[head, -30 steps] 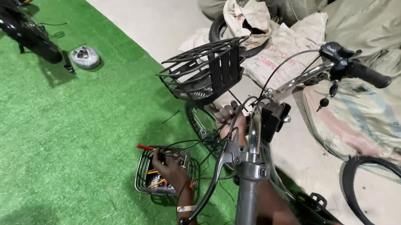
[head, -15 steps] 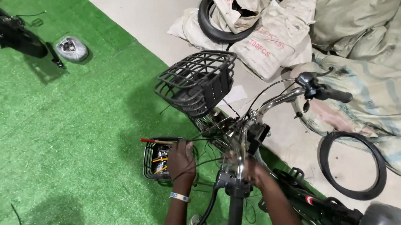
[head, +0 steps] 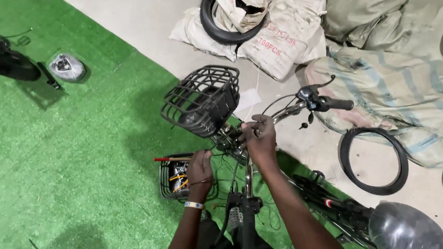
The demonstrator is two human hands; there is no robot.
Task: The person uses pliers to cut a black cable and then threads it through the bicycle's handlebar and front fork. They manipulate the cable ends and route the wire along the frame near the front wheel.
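Head view: against the earlier frames, the right hand (head: 259, 136) has come up from the stem to the cable bundle (head: 226, 142) just behind the front basket (head: 202, 100), and the left hand (head: 199, 168) has risen from the small wire tray (head: 169, 178) to the same cables, so both hands now work at the wiring by the bicycle's head tube. The right fingers are curled together, pinching something thin at the bundle; the left fingers are bent around a cable, though I cannot tell how tightly. The tray with its red-handled tool (head: 171, 159) lies on the green turf (head: 70, 164) just left of the bundle. Right of the basket, the handlebar grip (head: 333, 104) juts out, with a loose tyre (head: 373, 160) and sacks (head: 382, 68) beyond it. Slack cables drape across the frame between the hands.
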